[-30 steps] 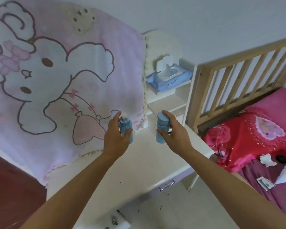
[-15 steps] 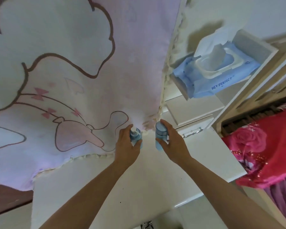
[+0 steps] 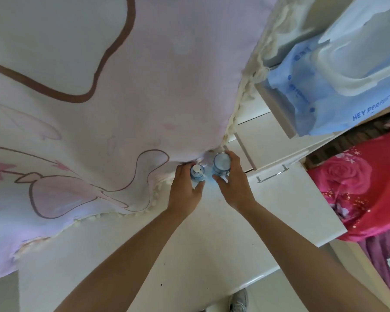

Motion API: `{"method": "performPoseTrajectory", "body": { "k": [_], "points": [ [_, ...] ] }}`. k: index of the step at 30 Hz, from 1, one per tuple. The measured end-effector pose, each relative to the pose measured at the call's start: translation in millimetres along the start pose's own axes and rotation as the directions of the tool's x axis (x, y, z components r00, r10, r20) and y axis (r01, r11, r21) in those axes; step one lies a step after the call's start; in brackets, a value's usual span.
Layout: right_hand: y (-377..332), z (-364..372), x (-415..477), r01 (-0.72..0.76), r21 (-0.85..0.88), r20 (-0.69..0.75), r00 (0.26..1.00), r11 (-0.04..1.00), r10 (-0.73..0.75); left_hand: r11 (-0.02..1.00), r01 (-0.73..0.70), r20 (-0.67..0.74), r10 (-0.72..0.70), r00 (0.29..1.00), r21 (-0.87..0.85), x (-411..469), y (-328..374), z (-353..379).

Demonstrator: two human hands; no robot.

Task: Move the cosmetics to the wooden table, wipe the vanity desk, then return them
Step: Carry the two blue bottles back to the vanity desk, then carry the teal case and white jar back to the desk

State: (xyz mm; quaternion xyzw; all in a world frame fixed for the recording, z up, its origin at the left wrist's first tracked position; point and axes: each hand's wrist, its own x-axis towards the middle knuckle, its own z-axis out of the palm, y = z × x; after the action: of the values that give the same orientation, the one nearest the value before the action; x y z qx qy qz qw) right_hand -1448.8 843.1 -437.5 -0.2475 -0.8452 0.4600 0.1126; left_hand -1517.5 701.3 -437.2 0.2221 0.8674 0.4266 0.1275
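Note:
Seen from straight above, my left hand (image 3: 185, 190) grips a small blue pump bottle (image 3: 197, 172) with a white nozzle. Beside it my right hand (image 3: 234, 183) grips a slightly larger blue bottle (image 3: 221, 163) with a round blue cap. Both bottles stand upright, side by side, low over the back of the white vanity desk (image 3: 212, 239), at the hem of the hanging pink cartoon cloth (image 3: 99, 109). I cannot tell whether their bases touch the desk.
A blue pack of wet wipes (image 3: 324, 86) lies on a white shelf (image 3: 277, 113) at the upper right, above a small drawer with a clear handle (image 3: 273, 174). A bed with red rose bedding (image 3: 358, 188) lies to the right. A shoe (image 3: 240, 300) shows below the desk edge.
My head has moved in and tilted down over the desk. Both hands carried the bottles forward and down to the desk's back, close together by the cloth hem.

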Motion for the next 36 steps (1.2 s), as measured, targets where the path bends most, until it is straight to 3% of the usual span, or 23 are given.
{"method": "performPoseTrajectory", "body": {
  "k": [4,8,11,18,23,30,36],
  "points": [
    [6,0,1,-0.021,-0.021,0.014,1.0,1.0,0.022,0.999,-0.017,0.043,0.015,0.999,0.051,1,-5,2],
    [2,-10,-5,-0.009,-0.143,0.094,0.995,0.99,0.023,0.993,-0.009,0.097,-0.003,0.995,0.12,-9,3,-10],
    [-13,-27,-18,0.014,-0.235,0.093,0.996,0.972,0.008,0.983,0.014,0.06,-0.025,0.998,0.183,-27,19,-28],
    [-32,-63,-58,0.291,-0.357,0.1,0.957,0.888,-0.273,0.924,0.013,-0.107,0.03,0.994,0.383,-103,48,-63],
    [-59,-47,-87,0.54,-0.352,0.166,0.84,0.764,-0.517,0.825,0.122,-0.301,0.06,0.952,0.552,-189,51,-88],
    [-174,20,-171,0.772,-0.168,0.271,0.634,0.613,-0.724,0.699,0.474,-0.623,-0.053,0.78,0.535,-351,58,-191],
    [-327,85,-301,0.923,0.066,0.262,0.351,0.38,-0.899,0.55,0.725,-0.878,0.034,0.478,0.416,-523,91,-316]
  ]
}}
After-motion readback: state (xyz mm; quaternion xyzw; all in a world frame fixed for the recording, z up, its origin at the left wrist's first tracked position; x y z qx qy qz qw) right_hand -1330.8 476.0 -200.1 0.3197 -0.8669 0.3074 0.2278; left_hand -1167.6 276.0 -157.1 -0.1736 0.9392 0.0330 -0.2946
